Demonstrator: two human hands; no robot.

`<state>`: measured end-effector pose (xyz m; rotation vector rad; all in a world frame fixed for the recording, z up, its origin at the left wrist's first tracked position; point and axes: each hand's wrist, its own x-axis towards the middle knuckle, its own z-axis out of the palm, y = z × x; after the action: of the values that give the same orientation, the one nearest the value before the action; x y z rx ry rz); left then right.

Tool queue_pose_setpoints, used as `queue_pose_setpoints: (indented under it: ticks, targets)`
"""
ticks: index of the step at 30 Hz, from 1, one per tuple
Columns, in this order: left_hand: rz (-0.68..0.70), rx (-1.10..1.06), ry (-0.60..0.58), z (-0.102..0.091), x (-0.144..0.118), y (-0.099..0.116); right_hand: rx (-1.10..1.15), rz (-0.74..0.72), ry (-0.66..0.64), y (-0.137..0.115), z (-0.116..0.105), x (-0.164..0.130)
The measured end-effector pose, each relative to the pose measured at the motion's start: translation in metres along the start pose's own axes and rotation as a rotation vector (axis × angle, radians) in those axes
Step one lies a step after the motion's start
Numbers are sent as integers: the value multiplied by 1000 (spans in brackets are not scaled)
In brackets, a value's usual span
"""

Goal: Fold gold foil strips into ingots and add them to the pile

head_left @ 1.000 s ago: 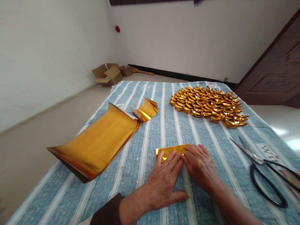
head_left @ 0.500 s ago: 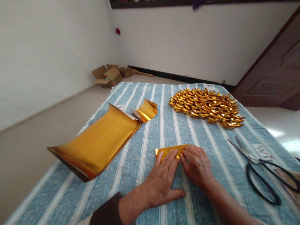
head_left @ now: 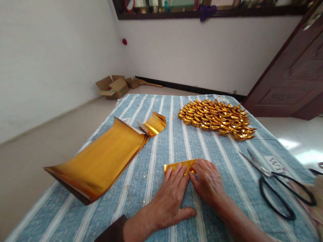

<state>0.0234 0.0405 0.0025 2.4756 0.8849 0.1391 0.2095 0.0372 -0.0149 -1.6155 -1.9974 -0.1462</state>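
A folded strip of gold foil paper (head_left: 168,167) lies on the striped cloth in front of me. Across its left part my left hand (head_left: 171,195) rests flat, fingers stretched out and thumb spread away to the right. My right hand (head_left: 208,179) grips the strip's right end, fingers and thumb pinched together; the part under the fingers is hidden. To the left lies a stack of large gold foil sheets (head_left: 101,158) with curling edges. Beyond it sits a smaller curled stack of gold paper (head_left: 155,125). Many folded gold paper ingots (head_left: 214,117) stand clustered at the back right.
Black-handled scissors (head_left: 267,173) lie partly spread on the blue-and-white striped cloth (head_left: 161,151), right of my hands. Open cardboard boxes (head_left: 116,88) stand on the floor by the far-left corner. A dark wooden door (head_left: 285,87) is at the right.
The view has tilted up slightly, showing more of the shelf or window ledge at the top. Both hands keep nearly the same position on the gold paper strip.
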Motion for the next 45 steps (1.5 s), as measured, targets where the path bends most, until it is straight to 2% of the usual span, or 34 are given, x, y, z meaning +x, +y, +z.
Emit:
queue_pose_setpoints:
  ticks: [7,29,36,45]
  targets:
    - [16,34,-6,-1,-1,-1,51,35,-46,2,0,-1]
    - [8,80,-26,-1,1,-1,267,182,-25,12,7,-2]
    - [42,72,6,4,0,-6,291,238,-106,18,5,1]
    - [4,87,-54,-3,2,-3,308,290,-136,23,3,3]
